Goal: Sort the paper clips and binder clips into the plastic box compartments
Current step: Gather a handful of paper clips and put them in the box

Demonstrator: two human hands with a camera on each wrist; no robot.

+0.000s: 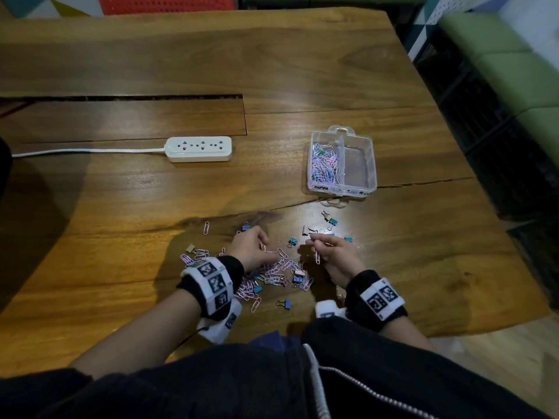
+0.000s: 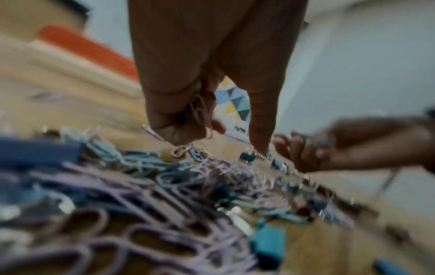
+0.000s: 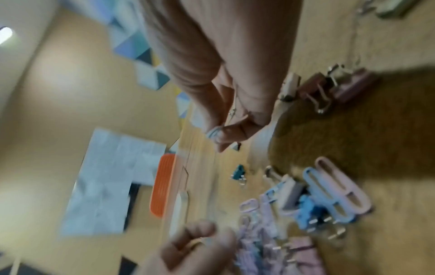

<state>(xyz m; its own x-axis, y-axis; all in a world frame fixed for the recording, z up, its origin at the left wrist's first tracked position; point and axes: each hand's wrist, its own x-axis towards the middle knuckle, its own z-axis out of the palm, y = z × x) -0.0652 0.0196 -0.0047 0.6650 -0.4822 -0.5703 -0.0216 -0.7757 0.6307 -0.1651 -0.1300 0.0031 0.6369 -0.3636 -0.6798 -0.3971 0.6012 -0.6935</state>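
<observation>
Left hand [image 1: 252,247] curled, pinching paper clips [image 2: 200,111] over pile [image 1: 272,273] on table [image 1: 121,207]. Right hand [image 1: 332,252] pinching clip [image 1: 317,257]. Binder clips [image 1: 331,220] scattered near box [image 1: 372,164]; left compartment holds paper clips.

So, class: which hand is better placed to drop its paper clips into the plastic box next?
Probably the right hand: it already pinches paper clips and sits nearer the plastic box.

- The plastic box [image 1: 341,186] is showing handwritten labels along its near wall: the left one is reading "PAPER".
- The right label is staying too blurred to read fully.
</observation>
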